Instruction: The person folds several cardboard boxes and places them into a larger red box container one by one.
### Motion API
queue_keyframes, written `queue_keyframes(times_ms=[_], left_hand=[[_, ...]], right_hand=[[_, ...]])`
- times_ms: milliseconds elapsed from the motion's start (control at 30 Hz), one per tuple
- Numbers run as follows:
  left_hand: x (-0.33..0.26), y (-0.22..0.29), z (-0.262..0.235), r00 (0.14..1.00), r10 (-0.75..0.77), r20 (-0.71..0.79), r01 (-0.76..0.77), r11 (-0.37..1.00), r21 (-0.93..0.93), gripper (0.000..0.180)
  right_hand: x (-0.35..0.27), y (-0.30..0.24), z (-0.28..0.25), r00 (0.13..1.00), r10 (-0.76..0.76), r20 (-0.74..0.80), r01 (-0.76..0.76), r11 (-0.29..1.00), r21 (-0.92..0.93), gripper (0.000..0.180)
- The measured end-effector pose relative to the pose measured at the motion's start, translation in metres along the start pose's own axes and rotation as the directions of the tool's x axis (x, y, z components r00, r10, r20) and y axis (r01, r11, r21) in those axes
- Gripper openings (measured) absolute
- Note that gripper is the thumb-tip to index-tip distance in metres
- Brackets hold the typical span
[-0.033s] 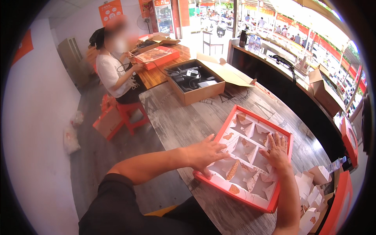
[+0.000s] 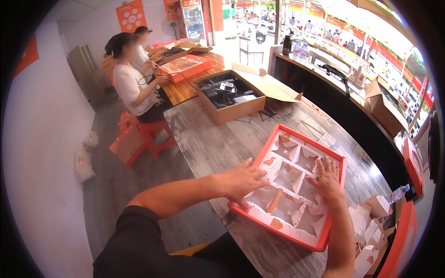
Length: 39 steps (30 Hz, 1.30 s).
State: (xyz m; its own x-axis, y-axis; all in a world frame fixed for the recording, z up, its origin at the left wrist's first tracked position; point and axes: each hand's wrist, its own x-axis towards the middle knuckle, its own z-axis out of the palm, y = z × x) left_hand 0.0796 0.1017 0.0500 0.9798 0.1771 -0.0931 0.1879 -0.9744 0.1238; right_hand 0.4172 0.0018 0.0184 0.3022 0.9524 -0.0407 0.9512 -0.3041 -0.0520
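A shallow red gift box lies open on the grey wooden table. Inside it sits a white cardboard divider printed with orange leaf-like shapes, its square openings edged by folded flaps. My left hand rests with spread fingers on the box's left side, its thumb near the rim. Across the divider, my right hand lies with fingers apart on the right part of the insert. Neither hand grips anything. My palms hide parts of the divider beneath them.
A brown carton with cables and devices stands at the table's far end. Folded white card pieces and a red box lid crowd the right side. Beyond, a seated person works at a wooden table with a red box.
My hands and the box stay practically still. At the far table the nearer person's head has shifted, and a second person behind now shows.
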Motion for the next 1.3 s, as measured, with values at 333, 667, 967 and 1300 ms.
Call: queue_keyframes(times_ms=[333, 667, 967, 1300], left_hand=[[0.028, 0.005, -0.029, 0.994, 0.049, 0.095, -0.046, 0.999, -0.029, 0.111], [0.034, 0.002, -0.014, 0.991, -0.042, 0.126, 0.032, 0.996, 0.078, 0.117], [0.079, -0.019, -0.005, 0.977, -0.111, -0.183, 0.095, 0.991, -0.095, 0.102], [0.176, -0.029, 0.008, 0.919, -0.39, -0.056, 0.392, 0.92, 0.029, 0.107]], right_hand=[[-0.001, 0.032, 0.025, 0.977, -0.14, -0.163, 0.144, 0.99, 0.014, 0.093], [-0.065, -0.011, -0.007, 0.961, -0.211, 0.177, 0.225, 0.972, -0.062, 0.109], [-0.093, -0.021, -0.024, 0.964, -0.25, 0.09, 0.252, 0.968, -0.017, 0.111], [-0.172, -0.028, -0.031, 0.948, -0.308, 0.081, 0.313, 0.948, -0.058, 0.084]])
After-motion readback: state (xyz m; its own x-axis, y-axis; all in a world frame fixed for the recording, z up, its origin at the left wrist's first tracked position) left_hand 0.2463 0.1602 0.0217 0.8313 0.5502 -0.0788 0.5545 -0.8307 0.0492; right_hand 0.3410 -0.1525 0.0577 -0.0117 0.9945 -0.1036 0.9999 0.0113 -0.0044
